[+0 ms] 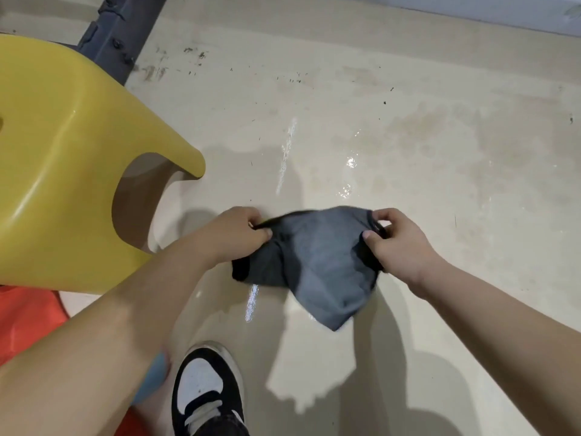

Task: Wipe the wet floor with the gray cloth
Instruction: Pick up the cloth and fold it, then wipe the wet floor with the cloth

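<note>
A gray cloth hangs stretched between my two hands, a little above the beige floor. My left hand pinches its left edge and my right hand pinches its right edge. The cloth's lower corner droops toward the floor. Shiny wet patches with bright reflections lie on the floor just beyond and under the cloth. Its shadow falls on the floor below.
A yellow plastic stool stands at the left, with something orange below it. My black-and-white shoe is at the bottom centre. A dark metal post rises at top left. A wall base runs along the top.
</note>
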`<action>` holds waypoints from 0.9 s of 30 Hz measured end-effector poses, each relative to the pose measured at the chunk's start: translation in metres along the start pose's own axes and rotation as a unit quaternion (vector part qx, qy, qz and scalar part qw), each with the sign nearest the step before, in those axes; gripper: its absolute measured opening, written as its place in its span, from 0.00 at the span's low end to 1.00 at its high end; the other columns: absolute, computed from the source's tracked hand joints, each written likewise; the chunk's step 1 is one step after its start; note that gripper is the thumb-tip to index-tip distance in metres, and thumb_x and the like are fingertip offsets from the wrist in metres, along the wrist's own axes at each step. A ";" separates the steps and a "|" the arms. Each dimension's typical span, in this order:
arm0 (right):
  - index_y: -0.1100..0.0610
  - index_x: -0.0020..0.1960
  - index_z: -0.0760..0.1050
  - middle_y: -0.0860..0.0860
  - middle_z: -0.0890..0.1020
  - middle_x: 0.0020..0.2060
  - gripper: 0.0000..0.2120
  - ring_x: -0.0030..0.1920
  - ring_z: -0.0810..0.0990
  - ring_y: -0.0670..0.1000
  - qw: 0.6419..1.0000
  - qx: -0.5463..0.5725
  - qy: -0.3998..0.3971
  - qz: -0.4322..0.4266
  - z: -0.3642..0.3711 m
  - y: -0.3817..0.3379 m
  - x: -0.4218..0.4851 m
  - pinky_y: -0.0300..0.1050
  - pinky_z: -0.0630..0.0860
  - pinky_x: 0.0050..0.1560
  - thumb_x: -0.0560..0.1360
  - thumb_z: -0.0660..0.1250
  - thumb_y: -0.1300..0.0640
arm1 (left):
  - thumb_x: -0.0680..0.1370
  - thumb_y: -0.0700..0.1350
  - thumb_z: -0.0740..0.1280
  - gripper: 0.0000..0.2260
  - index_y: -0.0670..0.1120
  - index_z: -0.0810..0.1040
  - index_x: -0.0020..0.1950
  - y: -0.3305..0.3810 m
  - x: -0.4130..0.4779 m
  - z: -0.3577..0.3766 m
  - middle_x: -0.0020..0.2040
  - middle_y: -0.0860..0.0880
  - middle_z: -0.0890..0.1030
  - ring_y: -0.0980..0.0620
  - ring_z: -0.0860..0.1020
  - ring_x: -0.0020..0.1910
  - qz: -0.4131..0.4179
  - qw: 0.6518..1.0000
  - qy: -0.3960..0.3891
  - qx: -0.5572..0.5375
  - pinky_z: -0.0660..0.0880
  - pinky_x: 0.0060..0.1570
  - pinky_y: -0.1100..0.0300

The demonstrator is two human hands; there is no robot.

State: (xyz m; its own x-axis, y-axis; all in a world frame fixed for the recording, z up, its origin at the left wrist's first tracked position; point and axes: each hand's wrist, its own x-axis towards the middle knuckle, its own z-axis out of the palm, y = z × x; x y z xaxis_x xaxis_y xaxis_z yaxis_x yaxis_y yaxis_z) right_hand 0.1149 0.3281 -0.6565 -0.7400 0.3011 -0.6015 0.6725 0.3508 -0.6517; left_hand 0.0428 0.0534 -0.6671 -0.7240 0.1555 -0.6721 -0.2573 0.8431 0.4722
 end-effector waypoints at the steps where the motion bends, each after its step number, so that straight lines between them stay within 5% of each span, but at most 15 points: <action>1: 0.52 0.66 0.73 0.52 0.79 0.50 0.14 0.46 0.79 0.54 0.999 -0.014 0.037 -0.010 0.003 0.003 0.002 0.46 0.74 0.47 0.81 0.65 0.57 | 0.80 0.51 0.69 0.13 0.44 0.78 0.59 -0.001 0.006 0.005 0.54 0.46 0.81 0.44 0.79 0.52 0.000 0.997 0.050 0.062 0.76 0.46 0.53; 5: 0.52 0.72 0.70 0.49 0.78 0.55 0.18 0.49 0.79 0.51 0.998 -0.048 0.051 -0.004 0.005 0.016 0.006 0.45 0.72 0.51 0.82 0.61 0.55 | 0.80 0.53 0.67 0.23 0.48 0.71 0.74 0.008 0.006 0.045 0.73 0.43 0.69 0.38 0.70 0.69 0.107 0.947 0.176 0.246 0.71 0.66 0.44; 8: 0.52 0.70 0.73 0.50 0.79 0.56 0.17 0.50 0.80 0.52 0.996 -0.082 0.007 0.033 0.002 0.028 0.007 0.45 0.74 0.52 0.81 0.62 0.55 | 0.83 0.65 0.57 0.31 0.56 0.54 0.84 0.024 0.014 0.084 0.86 0.43 0.48 0.35 0.49 0.83 0.142 0.945 0.070 0.286 0.50 0.80 0.37; 10: 0.53 0.69 0.74 0.53 0.79 0.59 0.18 0.54 0.80 0.57 0.990 -0.121 -0.019 0.068 -0.001 0.035 0.010 0.48 0.77 0.57 0.80 0.61 0.56 | 0.80 0.74 0.50 0.39 0.59 0.40 0.85 0.030 0.032 0.104 0.86 0.44 0.36 0.33 0.35 0.83 0.097 0.951 0.012 0.292 0.39 0.77 0.27; 13: 0.55 0.69 0.74 0.54 0.79 0.56 0.19 0.56 0.79 0.59 0.982 -0.158 -0.031 0.103 -0.008 0.046 0.004 0.49 0.77 0.58 0.79 0.60 0.58 | 0.75 0.80 0.45 0.47 0.57 0.31 0.83 0.026 0.054 0.130 0.82 0.40 0.28 0.29 0.28 0.79 0.060 0.945 0.039 0.320 0.34 0.70 0.19; 18: 0.55 0.71 0.72 0.57 0.79 0.62 0.19 0.57 0.78 0.60 0.973 -0.209 0.016 0.101 -0.020 0.072 -0.016 0.51 0.76 0.57 0.81 0.58 0.56 | 0.79 0.75 0.47 0.43 0.53 0.43 0.86 0.022 0.025 0.185 0.86 0.39 0.41 0.26 0.36 0.81 0.202 0.899 0.086 0.379 0.38 0.70 0.17; 21: 0.55 0.70 0.73 0.59 0.77 0.65 0.20 0.60 0.78 0.61 0.971 -0.211 0.041 0.102 -0.014 0.088 -0.031 0.51 0.75 0.58 0.79 0.60 0.55 | 0.79 0.74 0.52 0.39 0.56 0.52 0.86 0.010 -0.024 0.234 0.87 0.44 0.46 0.28 0.34 0.81 0.394 0.816 -0.010 0.424 0.37 0.70 0.18; 25: 0.52 0.68 0.73 0.55 0.74 0.65 0.18 0.56 0.78 0.60 0.960 -0.232 0.091 0.127 -0.006 0.105 -0.047 0.51 0.74 0.51 0.80 0.58 0.55 | 0.80 0.71 0.58 0.35 0.57 0.59 0.85 -0.048 -0.052 0.253 0.86 0.49 0.55 0.33 0.40 0.84 0.611 0.645 -0.114 0.444 0.32 0.75 0.27; 27: 0.52 0.67 0.74 0.54 0.73 0.64 0.17 0.52 0.77 0.58 0.958 -0.238 0.090 0.129 -0.003 0.105 -0.047 0.50 0.72 0.48 0.80 0.57 0.56 | 0.79 0.70 0.64 0.35 0.57 0.66 0.83 -0.073 -0.028 0.227 0.85 0.50 0.60 0.38 0.47 0.85 0.654 0.650 -0.093 0.375 0.40 0.78 0.30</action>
State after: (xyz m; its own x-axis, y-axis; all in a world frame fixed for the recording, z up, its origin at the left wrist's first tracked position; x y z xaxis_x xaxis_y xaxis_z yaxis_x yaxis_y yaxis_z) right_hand 0.2204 0.3534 -0.6955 -0.5695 0.5654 -0.5966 0.7820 0.5963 -0.1813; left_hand 0.2276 0.1044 -0.8123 0.0979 0.9930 -0.0656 0.9362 -0.0695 0.3445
